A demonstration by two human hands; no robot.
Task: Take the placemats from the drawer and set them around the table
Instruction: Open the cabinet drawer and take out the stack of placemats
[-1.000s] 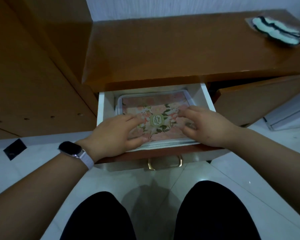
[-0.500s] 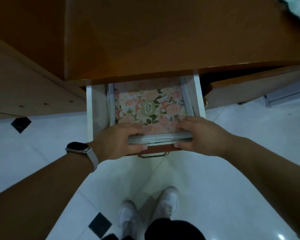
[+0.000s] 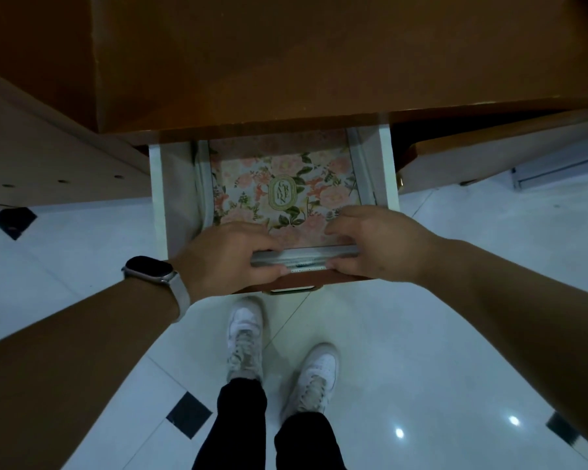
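Looking straight down now into the open drawer, white-walled and boxy, pulled out from under a glossy orange-brown wooden top. Inside lies the stack of placemats: flat, rectangular, the top face printed with pink and peach flowers, green leaves and an oval gold-rimmed label in the middle. The near edge shows thin pale layers, one on another, with a dotted white trim peeking out at the bottom. A pale rim frames the stack on both sides.

Both forearms reach in from the lower corners, bare, angled toward each other. The left hand, with a dark-faced watch on a light strap at the wrist, sits knuckles-up at the left end of that near edge. The right hand mirrors it at the right end.

And the grip: each hand pinches the front edge of the stack, fingers curled over the floral top, thumb tucked under the layered edge. The two thumbs point at each other with a stretch of edge bare between them. The front of the stack sits at the drawer's front panel, the rest lies in the drawer, its far end hidden under the wooden top.

Below, a brass handle, shiny white floor tiles with small black diamonds, and two white sneakers
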